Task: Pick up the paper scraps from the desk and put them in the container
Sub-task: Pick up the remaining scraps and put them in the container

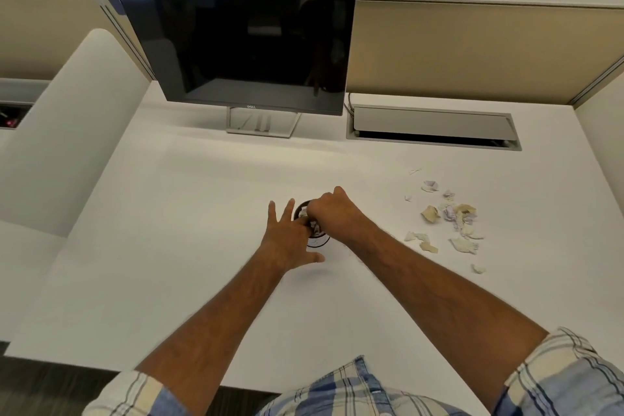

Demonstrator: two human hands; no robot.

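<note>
While your left hand (290, 240) steadies the cup (312, 230) with fingers spread, your right hand (332, 213) bunches over its mouth — its hold is hidden; scraps (452, 216) lie right, the monitor (236, 40) reads DELL.

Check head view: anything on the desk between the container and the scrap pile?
Only the right forearm crosses above; the desk between container and paper scraps looks bare.
</note>
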